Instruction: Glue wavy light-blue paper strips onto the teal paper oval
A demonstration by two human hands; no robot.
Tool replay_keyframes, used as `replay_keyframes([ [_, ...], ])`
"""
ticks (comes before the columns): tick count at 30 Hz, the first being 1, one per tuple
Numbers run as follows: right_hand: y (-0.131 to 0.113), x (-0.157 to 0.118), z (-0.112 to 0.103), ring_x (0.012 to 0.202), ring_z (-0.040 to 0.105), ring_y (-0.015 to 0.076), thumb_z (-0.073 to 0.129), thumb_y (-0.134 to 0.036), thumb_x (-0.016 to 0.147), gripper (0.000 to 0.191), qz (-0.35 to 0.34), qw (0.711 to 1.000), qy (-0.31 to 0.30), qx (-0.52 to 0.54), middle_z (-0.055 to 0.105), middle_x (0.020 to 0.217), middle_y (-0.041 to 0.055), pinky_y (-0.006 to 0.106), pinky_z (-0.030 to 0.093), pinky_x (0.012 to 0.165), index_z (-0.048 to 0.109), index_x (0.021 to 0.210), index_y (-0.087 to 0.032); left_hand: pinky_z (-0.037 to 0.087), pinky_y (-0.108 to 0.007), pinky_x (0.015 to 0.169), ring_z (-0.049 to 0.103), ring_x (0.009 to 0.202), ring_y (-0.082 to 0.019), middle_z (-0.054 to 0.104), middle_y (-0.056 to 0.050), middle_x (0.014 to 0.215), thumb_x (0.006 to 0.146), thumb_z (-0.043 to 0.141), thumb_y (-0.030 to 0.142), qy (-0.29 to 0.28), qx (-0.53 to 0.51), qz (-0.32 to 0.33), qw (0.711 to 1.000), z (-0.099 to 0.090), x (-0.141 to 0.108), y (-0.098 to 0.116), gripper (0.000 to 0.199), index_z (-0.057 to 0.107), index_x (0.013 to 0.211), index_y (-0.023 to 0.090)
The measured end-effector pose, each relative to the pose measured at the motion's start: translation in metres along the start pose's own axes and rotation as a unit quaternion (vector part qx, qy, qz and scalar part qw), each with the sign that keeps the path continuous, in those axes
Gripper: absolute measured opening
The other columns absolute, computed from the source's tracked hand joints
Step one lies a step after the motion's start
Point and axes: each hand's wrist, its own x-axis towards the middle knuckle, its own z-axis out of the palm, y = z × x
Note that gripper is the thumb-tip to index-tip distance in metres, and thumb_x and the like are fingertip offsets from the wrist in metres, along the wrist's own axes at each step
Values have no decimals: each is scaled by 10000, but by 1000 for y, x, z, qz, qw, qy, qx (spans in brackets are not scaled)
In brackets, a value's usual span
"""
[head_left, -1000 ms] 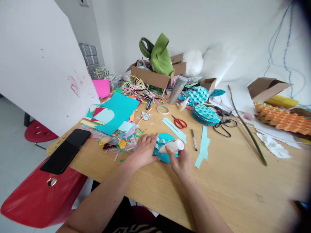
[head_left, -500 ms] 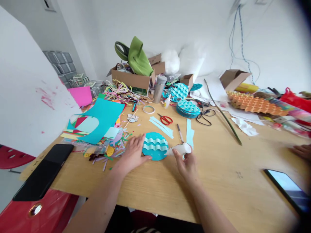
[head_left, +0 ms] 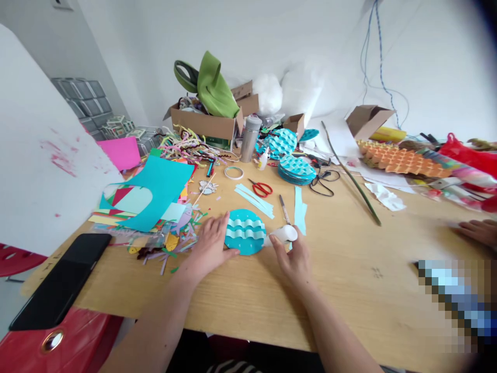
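A round teal paper disc (head_left: pixel 245 246) with two wavy pale strips across it lies flat on the table. My left hand (head_left: pixel 212 243) rests at the disc's left edge, fingers stretched out, the thumb along its lower edge. In my right hand (head_left: pixel 292 254) is a white glue bottle (head_left: pixel 286 234), tilted, its tip at the disc's right edge. Just behind that hand lie a pen (head_left: pixel 284 208) and pale blue paper strips (head_left: pixel 299 207). Red-handled scissors (head_left: pixel 262 189) and more pale strips (head_left: pixel 254 201) lie beyond the disc. A stack of wavy-decorated discs (head_left: pixel 297 171) sits farther back.
Teal sheets (head_left: pixel 163 176) and paper scraps cover the left, near a black phone (head_left: pixel 64 277). At the back stand a cardboard box (head_left: pixel 205 123) and a steel flask (head_left: pixel 250 139). A long stick (head_left: pixel 351 176) lies right of centre. Another person's hand (head_left: pixel 479 230) rests at the right edge.
The view has shifted slightly, so most things appear a little farther left. The glue bottle's tip stays by the disc's right edge, and my left hand remains on the disc.
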Motion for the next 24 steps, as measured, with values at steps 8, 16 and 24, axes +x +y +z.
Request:
replay_keyframes([
  [8, 2, -1, 1, 581, 437, 139, 568, -361, 890, 198, -3, 1000, -21, -7, 456, 704, -22, 288, 372, 520, 451, 809, -224, 264, -496, 1108, 348, 1346, -356, 394, -175, 1476, 765, 699, 433, -9, 4, -7, 1000, -1, 0, 1, 940, 165, 1490, 164],
  [16, 1, -1, 1, 582, 446, 145, 561, -384, 888, 204, 10, 1000, -30, 0, 466, 707, -13, 286, 362, 495, 454, 812, -228, 265, -492, 1112, 331, 1361, -354, 372, -177, 1493, 765, 703, 423, -20, -3, -17, 1000, -4, 0, 3, 942, 162, 1490, 160],
  [24, 0, -3, 1, 547, 422, 127, 572, -376, 886, 199, 12, 999, -29, -5, 470, 704, -17, 276, 349, 468, 464, 815, -224, 251, -497, 1120, 311, 1375, -354, 365, -201, 1494, 762, 712, 430, -21, 3, -14, 1000, -4, 0, 3, 958, 163, 1486, 125],
])
